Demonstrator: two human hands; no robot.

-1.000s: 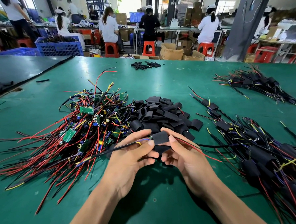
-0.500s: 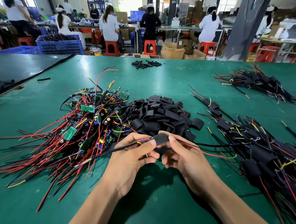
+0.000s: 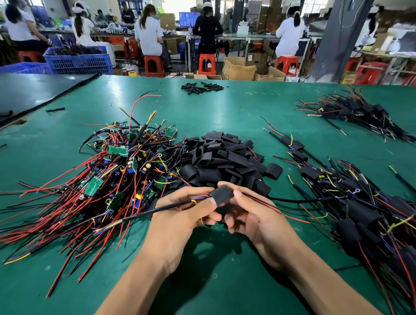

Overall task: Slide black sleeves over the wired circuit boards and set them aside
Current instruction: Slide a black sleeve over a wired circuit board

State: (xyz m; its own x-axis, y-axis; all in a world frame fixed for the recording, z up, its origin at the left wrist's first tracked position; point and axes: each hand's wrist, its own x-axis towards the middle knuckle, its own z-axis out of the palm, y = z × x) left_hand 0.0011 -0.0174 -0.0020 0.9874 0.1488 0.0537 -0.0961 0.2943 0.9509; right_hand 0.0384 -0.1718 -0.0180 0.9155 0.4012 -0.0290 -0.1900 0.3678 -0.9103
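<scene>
I have both hands together just above the green table [image 3: 209, 289], low in the middle of my view. My left hand [image 3: 181, 221] has its fingers curled, and the thumb pinches the left end of the black sleeve [image 3: 222, 195], where the black cable [image 3: 156, 210] runs in. My right hand [image 3: 256, 222] closes round the other end, thumb on top and fingers tucked beneath. The board inside is hidden, so I cannot tell how far the sleeve covers it. The cable trails out toward 9 o'clock, and thin red leads run toward 3 o'clock.

From the hands, the heap of loose sleeves [image 3: 221, 156] sits close at 12 o'clock, nearly touching my knuckles. The tangle of bare wired boards [image 3: 121, 171] fills 10 to 11 o'clock, its red wires fanning out to 8 o'clock. The sleeved boards [image 3: 363, 202] crowd 2 to 4 o'clock, close beside my right wrist. A second sleeved bundle [image 3: 359, 115] lies well apart at 1 o'clock, and a small cluster of sleeves [image 3: 202, 87] rests near the table's far edge at 12 o'clock.

Open green surface lies at 6 o'clock, under and between my forearms, and in a wide band beyond the heaps up to the far edge. At 10 o'clock the table's left edge meets a dark tabletop [image 3: 30, 92].
</scene>
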